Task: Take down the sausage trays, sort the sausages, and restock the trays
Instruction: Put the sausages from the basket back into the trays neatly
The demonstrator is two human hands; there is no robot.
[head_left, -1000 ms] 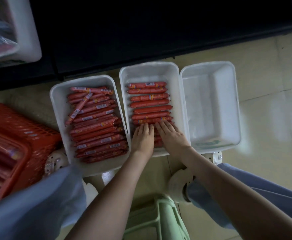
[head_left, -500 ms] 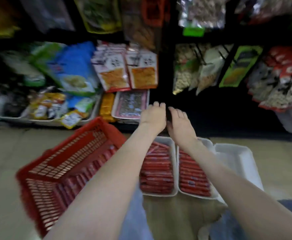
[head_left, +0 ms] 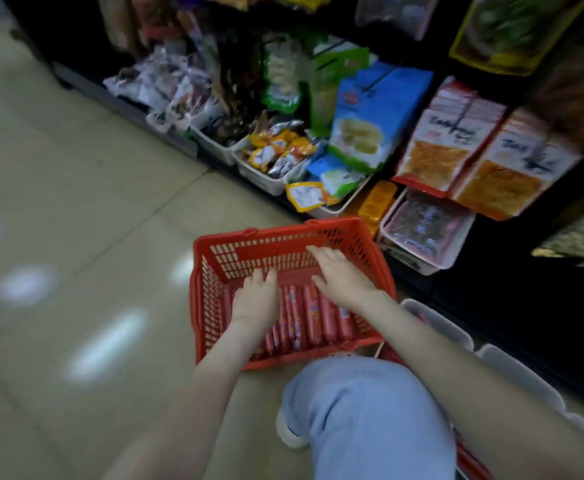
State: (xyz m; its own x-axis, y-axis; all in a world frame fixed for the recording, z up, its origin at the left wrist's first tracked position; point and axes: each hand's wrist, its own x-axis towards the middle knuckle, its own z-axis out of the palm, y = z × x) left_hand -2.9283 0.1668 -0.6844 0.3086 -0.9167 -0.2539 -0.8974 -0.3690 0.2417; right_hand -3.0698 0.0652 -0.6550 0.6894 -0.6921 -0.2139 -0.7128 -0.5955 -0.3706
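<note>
With fingers released and holding nothing, the left hand (head_left: 255,301) and right hand (head_left: 344,280) hover over the sausages (head_left: 314,318) in the red basket (head_left: 210,306) on the floor; best scoop a parallel bundle, labels aligned, for the white trays (head_left: 439,325).

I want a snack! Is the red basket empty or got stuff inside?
Not empty: sausages lie across the basket floor.
</note>
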